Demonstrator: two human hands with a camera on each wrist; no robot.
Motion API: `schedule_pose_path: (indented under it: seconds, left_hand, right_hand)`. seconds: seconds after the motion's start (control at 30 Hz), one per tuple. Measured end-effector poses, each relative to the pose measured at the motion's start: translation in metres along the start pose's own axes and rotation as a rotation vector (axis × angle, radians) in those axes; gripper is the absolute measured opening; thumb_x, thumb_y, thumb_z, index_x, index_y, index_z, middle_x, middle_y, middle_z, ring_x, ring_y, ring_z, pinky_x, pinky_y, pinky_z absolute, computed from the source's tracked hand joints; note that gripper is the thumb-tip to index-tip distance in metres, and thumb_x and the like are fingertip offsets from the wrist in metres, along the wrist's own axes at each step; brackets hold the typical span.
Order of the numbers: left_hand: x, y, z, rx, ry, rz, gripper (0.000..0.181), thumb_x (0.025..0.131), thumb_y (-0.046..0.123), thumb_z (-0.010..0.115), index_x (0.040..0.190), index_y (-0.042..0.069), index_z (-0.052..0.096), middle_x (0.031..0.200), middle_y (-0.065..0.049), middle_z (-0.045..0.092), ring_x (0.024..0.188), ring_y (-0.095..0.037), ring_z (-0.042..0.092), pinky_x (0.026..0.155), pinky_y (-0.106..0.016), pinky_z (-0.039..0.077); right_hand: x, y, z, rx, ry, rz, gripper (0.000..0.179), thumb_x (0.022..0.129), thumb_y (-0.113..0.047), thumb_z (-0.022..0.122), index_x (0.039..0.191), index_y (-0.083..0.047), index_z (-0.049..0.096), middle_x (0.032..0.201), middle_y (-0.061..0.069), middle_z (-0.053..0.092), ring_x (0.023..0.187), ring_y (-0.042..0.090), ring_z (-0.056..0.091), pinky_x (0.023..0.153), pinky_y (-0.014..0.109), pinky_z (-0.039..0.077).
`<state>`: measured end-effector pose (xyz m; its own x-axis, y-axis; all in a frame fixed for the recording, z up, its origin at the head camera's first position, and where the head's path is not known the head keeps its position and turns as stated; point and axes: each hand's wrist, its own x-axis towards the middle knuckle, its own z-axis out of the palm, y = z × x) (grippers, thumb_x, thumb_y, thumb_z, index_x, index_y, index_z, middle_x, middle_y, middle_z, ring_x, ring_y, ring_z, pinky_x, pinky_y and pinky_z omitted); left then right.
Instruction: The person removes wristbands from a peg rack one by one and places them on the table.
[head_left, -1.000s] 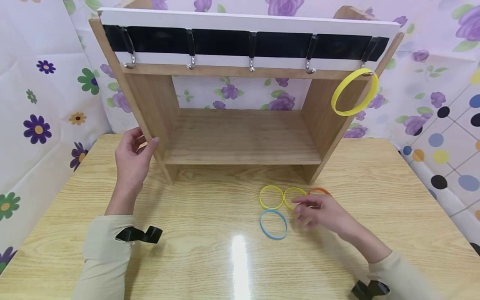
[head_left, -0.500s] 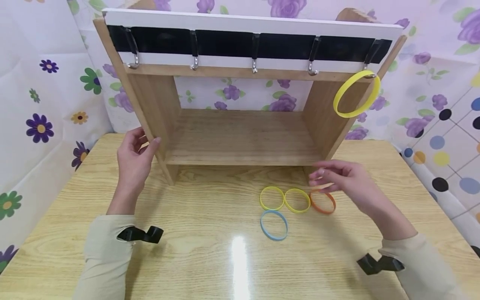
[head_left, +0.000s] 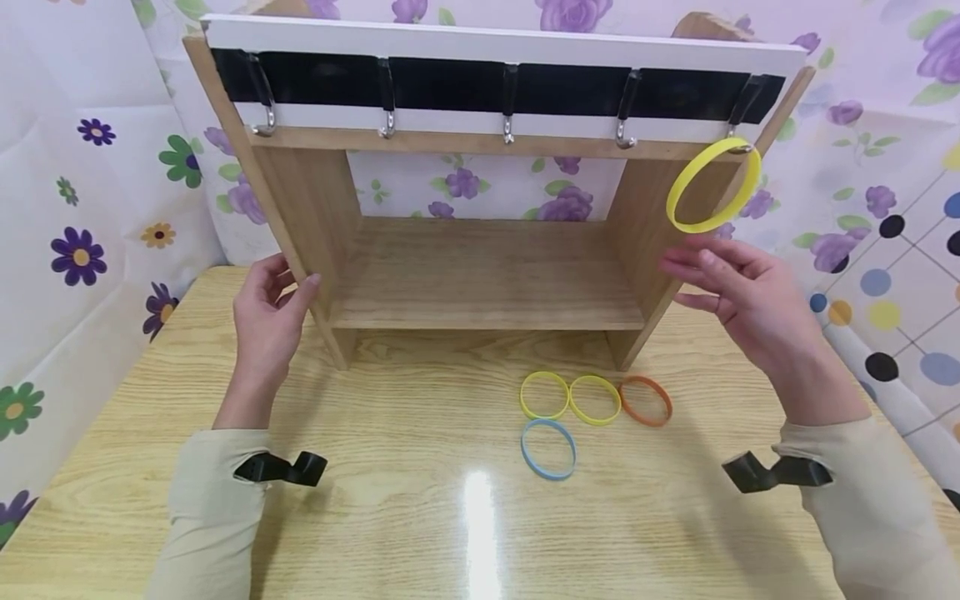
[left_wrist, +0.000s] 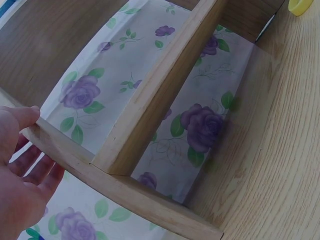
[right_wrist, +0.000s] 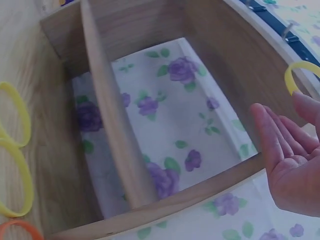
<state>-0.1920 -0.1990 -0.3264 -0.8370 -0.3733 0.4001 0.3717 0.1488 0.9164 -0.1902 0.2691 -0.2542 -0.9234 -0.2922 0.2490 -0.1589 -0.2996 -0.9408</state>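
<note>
My left hand (head_left: 272,312) grips the left side panel of a wooden shelf (head_left: 487,267), thumb on one face and fingers on the other, as the left wrist view shows. My right hand (head_left: 757,308) is raised by the shelf's right side panel, fingers extended and nothing in them. Just above it, a yellow silicone wristband (head_left: 678,204) hangs from the rightmost hook. On the table in front lie two more yellow wristbands (head_left: 545,416) side by side, an orange wristband (head_left: 647,423) to their right and a blue wristband (head_left: 549,476) nearer me.
Along the shelf's top runs a white rail (head_left: 502,37) with a black strip and several metal hooks (head_left: 508,133); the others carry nothing. The shelf stands on a wood-grain table (head_left: 390,517). Flowered sheeting (head_left: 90,200) covers the walls behind and at the left.
My right hand has risen from the wristbands on the table, moving right and up to just below the hanging yellow one. The left hand has kept its hold on the panel.
</note>
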Motion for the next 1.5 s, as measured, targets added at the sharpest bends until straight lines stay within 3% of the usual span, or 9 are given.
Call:
schedule_pose_path:
  seconds: [0.2, 0.5, 0.7, 0.9, 1.33, 1.5]
  left_hand:
    - [0.000, 0.001, 0.000, -0.004, -0.001, -0.007, 0.028, 0.089, -0.001, 0.065, 0.116, 0.004, 0.059, 0.107, 0.000, 0.060, 0.102, -0.016, 0.056, 0.088, -0.022, 0.048]
    - [0.000, 0.001, -0.001, 0.004, -0.005, -0.006, 0.031, 0.089, -0.001, 0.064, 0.119, 0.000, 0.057, 0.106, 0.001, 0.060, 0.100, -0.014, 0.056, 0.088, -0.022, 0.048]
    - [0.001, 0.001, 0.000, -0.001, -0.003, 0.000, 0.031, 0.089, -0.002, 0.064, 0.119, 0.000, 0.057, 0.107, 0.001, 0.060, 0.101, -0.015, 0.056, 0.088, -0.023, 0.048]
    - [0.000, 0.000, 0.000, -0.011, -0.004, -0.001, 0.030, 0.089, -0.002, 0.064, 0.118, 0.001, 0.058, 0.107, 0.000, 0.060, 0.101, -0.016, 0.056, 0.087, -0.022, 0.048]
    - [0.001, 0.002, -0.003, -0.029, 0.011, 0.003, 0.027, 0.088, -0.003, 0.064, 0.114, 0.004, 0.059, 0.105, 0.000, 0.061, 0.099, -0.015, 0.057, 0.085, -0.020, 0.048]
    - [0.001, 0.001, -0.001, -0.025, -0.003, -0.004, 0.029, 0.088, -0.003, 0.064, 0.116, 0.001, 0.058, 0.105, 0.001, 0.061, 0.100, -0.015, 0.057, 0.086, -0.021, 0.048]
  right_hand:
    - [0.008, -0.008, 0.002, 0.102, -0.029, -0.028, 0.026, 0.098, 0.002, 0.048, 0.121, 0.005, 0.061, 0.114, 0.015, 0.067, 0.107, 0.022, 0.064, 0.080, 0.031, 0.056]
    - [0.011, -0.012, 0.008, 0.237, 0.064, -0.052, 0.019, 0.096, 0.007, 0.051, 0.112, 0.006, 0.062, 0.112, 0.017, 0.067, 0.103, 0.026, 0.066, 0.077, 0.034, 0.057]
    - [0.011, -0.012, 0.007, 0.267, 0.066, -0.055, 0.018, 0.096, 0.008, 0.050, 0.107, 0.008, 0.063, 0.109, 0.019, 0.068, 0.101, 0.028, 0.066, 0.077, 0.034, 0.057]
    - [0.008, -0.018, 0.009, 0.222, 0.089, -0.051, 0.020, 0.096, 0.004, 0.052, 0.111, 0.008, 0.064, 0.110, 0.017, 0.068, 0.100, 0.026, 0.067, 0.078, 0.032, 0.056]
    - [0.011, -0.036, 0.020, 0.356, 0.046, -0.160, 0.018, 0.094, 0.014, 0.048, 0.105, 0.017, 0.061, 0.101, 0.027, 0.067, 0.090, 0.034, 0.069, 0.076, 0.036, 0.057]
    - [0.008, -0.041, 0.025, 0.350, 0.062, -0.210, 0.015, 0.093, 0.017, 0.047, 0.100, 0.019, 0.060, 0.099, 0.028, 0.067, 0.088, 0.036, 0.069, 0.073, 0.037, 0.058]
